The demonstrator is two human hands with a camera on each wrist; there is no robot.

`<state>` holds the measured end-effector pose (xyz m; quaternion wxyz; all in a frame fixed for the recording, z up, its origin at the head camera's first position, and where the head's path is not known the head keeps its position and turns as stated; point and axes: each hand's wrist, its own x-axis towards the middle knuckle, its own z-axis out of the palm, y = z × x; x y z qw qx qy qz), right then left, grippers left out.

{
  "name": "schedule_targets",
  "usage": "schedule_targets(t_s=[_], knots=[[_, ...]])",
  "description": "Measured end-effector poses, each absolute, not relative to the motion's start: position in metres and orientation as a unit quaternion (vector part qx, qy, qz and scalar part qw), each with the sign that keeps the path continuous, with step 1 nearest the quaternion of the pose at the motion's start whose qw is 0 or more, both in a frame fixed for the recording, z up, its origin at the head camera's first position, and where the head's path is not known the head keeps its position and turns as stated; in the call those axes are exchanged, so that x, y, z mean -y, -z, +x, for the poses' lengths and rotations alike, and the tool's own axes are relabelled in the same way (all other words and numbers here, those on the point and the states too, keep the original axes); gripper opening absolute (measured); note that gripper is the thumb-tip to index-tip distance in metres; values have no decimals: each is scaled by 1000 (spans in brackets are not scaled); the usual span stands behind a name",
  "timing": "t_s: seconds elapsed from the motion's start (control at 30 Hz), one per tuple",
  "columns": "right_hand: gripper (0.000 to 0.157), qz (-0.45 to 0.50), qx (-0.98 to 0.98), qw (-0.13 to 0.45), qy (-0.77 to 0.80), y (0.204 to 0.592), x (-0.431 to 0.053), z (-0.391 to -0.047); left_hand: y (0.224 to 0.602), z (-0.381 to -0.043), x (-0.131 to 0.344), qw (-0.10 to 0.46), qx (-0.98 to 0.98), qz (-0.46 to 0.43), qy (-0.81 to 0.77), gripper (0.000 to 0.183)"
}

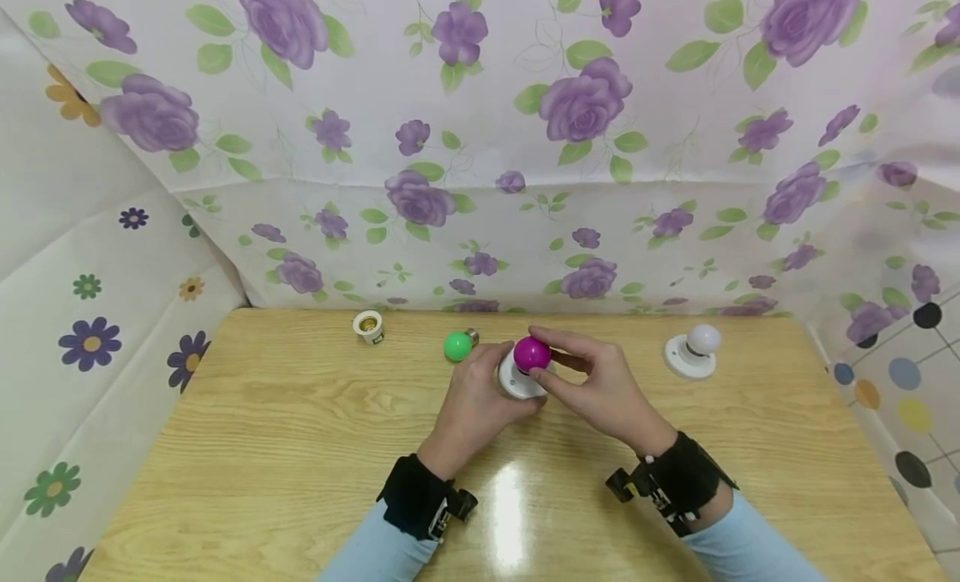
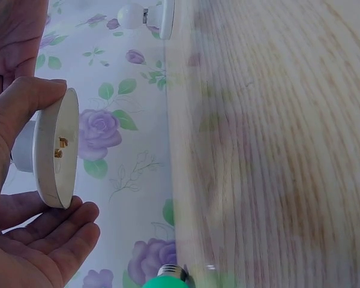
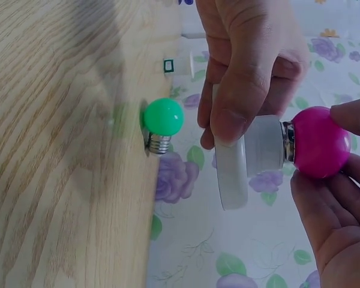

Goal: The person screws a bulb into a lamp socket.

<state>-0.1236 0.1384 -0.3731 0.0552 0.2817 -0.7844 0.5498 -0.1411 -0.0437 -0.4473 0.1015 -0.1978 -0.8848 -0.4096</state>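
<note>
Lining the far edge of the wood-grained tabletop are a white socket toward the left corner, a green bulb and, toward the right, a white bulb on a round base. Between the hands, a glossy magenta bulb meets a white lampholder: the left hand curls round the lampholder; the right hand pinches the magenta bulb.

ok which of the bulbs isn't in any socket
The round green bulb, lying on the wooden table with its metal screw base bare. The round magenta bulb sits in a white round-based socket, the round white bulb in another.
</note>
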Motion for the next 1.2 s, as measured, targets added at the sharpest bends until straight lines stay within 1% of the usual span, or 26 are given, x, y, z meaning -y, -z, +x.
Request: schedule_targets(t_s=[0.3, 0.47, 0.67, 0.97, 1.2], knots=[[43, 263, 776, 79, -568, 382, -139, -126, 446, -140, 45, 94, 881, -200, 417, 71], [40, 246, 776, 92, -574, 377, -136, -123, 446, -140, 45, 95, 881, -202, 418, 71], [45, 259, 776, 102, -567, 376, -138, -125, 446, -141, 45, 101, 879, -204, 418, 68], [50, 284, 780, 51, -555, 376, -141, -128, 444, -141, 45, 99, 884, -199, 412, 68], [50, 288, 776, 24, -561, 372, -141, -125, 443, -141, 45, 92, 886, -202, 408, 70]])
